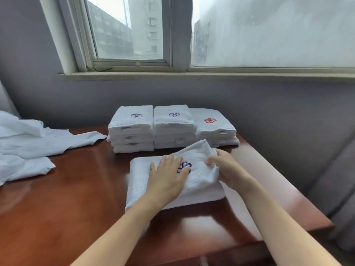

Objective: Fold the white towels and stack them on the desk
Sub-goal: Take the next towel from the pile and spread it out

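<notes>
At desk (76, 198) centre: white towel (143, 181) part-folded, stacks (132, 129) just behind.
Left grip (167, 175) is pressed flat on soft, limp cloth; right grip (224, 167) is pinched on its edge, judged the surest hold.

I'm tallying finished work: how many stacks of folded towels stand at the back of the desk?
3. The left stack and middle stack carry purple emblems, the right stack a red one. They stand side by side. Any stack behind them would be hidden.
</notes>
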`<state>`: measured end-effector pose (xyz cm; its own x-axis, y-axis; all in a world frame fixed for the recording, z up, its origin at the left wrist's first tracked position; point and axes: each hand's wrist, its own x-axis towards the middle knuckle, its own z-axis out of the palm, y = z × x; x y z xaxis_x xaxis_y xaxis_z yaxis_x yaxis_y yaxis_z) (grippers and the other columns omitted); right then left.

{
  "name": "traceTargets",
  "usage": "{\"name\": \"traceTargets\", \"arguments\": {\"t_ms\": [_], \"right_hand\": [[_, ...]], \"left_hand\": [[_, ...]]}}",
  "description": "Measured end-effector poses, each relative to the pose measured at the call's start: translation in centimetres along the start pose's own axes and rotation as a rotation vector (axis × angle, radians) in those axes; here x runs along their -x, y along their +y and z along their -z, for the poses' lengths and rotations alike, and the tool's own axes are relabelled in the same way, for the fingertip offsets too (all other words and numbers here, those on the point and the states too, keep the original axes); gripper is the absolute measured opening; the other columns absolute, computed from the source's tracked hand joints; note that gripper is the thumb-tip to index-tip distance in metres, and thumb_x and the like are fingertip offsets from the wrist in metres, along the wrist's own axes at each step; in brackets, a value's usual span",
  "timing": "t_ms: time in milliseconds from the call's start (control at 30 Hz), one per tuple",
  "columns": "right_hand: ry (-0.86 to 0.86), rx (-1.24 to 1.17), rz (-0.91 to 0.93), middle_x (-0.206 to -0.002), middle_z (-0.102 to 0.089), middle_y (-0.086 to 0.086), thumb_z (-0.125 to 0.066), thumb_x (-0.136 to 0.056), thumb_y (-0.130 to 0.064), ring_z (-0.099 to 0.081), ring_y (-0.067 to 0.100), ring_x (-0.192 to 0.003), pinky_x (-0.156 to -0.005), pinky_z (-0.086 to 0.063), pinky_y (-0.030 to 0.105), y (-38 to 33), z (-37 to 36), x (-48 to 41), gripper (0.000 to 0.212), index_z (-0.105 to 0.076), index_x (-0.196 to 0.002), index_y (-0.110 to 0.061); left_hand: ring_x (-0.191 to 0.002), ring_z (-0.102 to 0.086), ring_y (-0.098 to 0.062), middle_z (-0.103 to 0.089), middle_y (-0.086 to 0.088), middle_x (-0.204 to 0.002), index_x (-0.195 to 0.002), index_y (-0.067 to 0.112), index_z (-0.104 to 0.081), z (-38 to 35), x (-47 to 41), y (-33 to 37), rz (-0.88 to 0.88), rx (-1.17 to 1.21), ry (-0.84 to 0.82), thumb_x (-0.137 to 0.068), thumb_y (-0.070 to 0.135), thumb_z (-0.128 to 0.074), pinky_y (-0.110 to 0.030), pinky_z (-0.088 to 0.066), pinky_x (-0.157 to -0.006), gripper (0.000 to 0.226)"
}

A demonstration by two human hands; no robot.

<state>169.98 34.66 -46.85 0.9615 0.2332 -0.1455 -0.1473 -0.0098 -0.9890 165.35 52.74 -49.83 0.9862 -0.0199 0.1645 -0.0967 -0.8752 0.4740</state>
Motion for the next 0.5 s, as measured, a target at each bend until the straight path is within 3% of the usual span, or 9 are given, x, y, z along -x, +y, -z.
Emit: {"name": "traceTargets", "arguments": {"t_ms": [100,167,233,333,400,500], "right_hand": [[0.063,0.103,-0.022,-0.109,-0.066,0.011,-0.048,-0.08,0.009,-0.067,0.024,-0.087,-0.066,-0.055,0.036,0.4,0.5,-0.2,0.044,-0.057,-0.12,-0.01],[0.127,0.197,-0.009,-0.114,-0.06,0.006,-0.051,-0.081,0.007,-0.064,0.021,-0.094,-0.068,-0.056,0.034,0.3,0.7,-0.1,0.066,-0.041,-0.141,-0.021],[0.192,0.438,0.102,-0.125,-0.051,0.005,-0.053,-0.081,0.004,-0.056,0.02,-0.11,-0.086,-0.052,0.033,-0.1,0.8,-0.2,0.077,-0.03,-0.15,-0.023],[0.239,0.77,0.385,-0.144,-0.046,0.002,-0.052,-0.082,0.001,-0.041,0.018,-0.134,-0.113,-0.035,0.036,-0.8,0.0,-0.6,0.068,-0.042,-0.146,-0.019],[0.177,0.876,0.471,-0.145,-0.05,-0.002,-0.048,-0.086,-0.001,-0.04,0.014,-0.137,-0.115,-0.031,0.034,-0.8,-1.0,-1.0,0.058,-0.05,-0.141,-0.02],[0.048,0.997,0.415,-0.149,-0.046,-0.003,-0.04,-0.099,-0.01,-0.031,0.012,-0.143,-0.117,-0.021,0.027,1.0,-1.9,-2.0,0.046,-0.049,-0.142,-0.021]], "left_hand": [[-0.151,0.0,-0.016,-0.013,0.006,-0.163,-0.151,0.034,-0.026,-1.0,-0.2,-0.4,0.027,-0.146,-0.038,-0.099,0.056,-0.023,-0.054,0.008,-0.119,0.056],[-0.151,0.008,-0.014,-0.001,0.005,-0.165,-0.155,0.037,-0.014,-1.4,-0.3,-0.6,0.041,-0.228,-0.057,-0.095,0.065,-0.018,-0.055,0.011,-0.117,0.067],[-0.151,0.01,-0.015,0.001,0.004,-0.165,-0.155,0.038,-0.01,-1.7,-0.3,-0.6,0.039,-0.283,-0.068,-0.086,0.076,-0.014,-0.057,0.013,-0.116,0.079],[-0.151,0.011,-0.016,0.003,0.003,-0.165,-0.155,0.038,-0.007,-1.8,-0.3,-0.7,0.038,-0.311,-0.081,-0.078,0.086,-0.009,-0.058,0.013,-0.114,0.091],[-0.151,0.011,-0.017,0.002,0.002,-0.165,-0.155,0.038,-0.007,-1.8,-0.3,-0.7,0.037,-0.319,-0.082,-0.076,0.088,-0.008,-0.059,0.012,-0.114,0.094],[-0.151,0.01,-0.016,0.002,0.003,-0.165,-0.155,0.038,-0.007,-1.8,-0.3,-0.7,0.037,-0.323,-0.077,-0.075,0.089,-0.008,-0.059,0.01,-0.116,0.095]]}}
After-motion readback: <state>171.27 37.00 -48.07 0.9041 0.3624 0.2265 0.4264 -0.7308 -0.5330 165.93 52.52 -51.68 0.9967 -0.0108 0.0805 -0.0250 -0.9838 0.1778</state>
